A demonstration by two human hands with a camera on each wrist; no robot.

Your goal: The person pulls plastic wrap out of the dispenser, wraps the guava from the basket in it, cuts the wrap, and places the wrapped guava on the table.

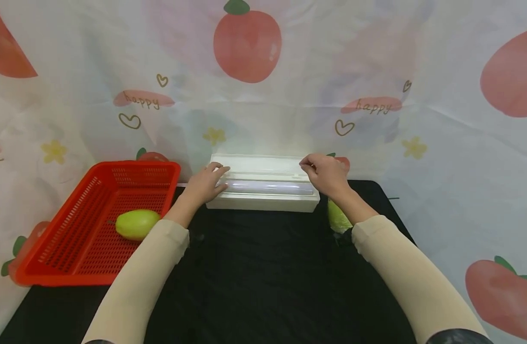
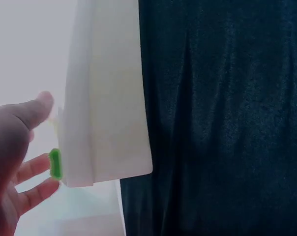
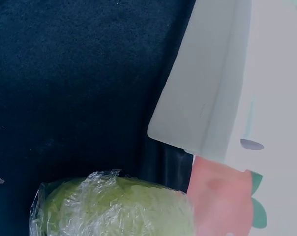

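Note:
A white cling film dispenser box (image 1: 263, 203) stands at the back of the table with its lid (image 1: 259, 165) raised. Inside lies a shiny roll of cling film (image 1: 269, 187). My left hand (image 1: 204, 185) rests at the box's left end, fingers spread and loosely bent. In the left wrist view, two fingers of the left hand (image 2: 20, 172) are beside a small green part (image 2: 55, 163) on the box end. Over the right end, my right hand (image 1: 325, 174) has thumb and fingers curled together; I cannot tell whether film is between them. The right wrist view leaves this hand out.
A red plastic basket (image 1: 26, 267) sits on the left with a yellow-green fruit (image 1: 137, 224) in it. Beneath my right forearm lies a green fruit wrapped in film (image 3: 114, 209). Black cloth (image 1: 263, 277) covers the table; a printed curtain (image 1: 289, 119) hangs right behind the box.

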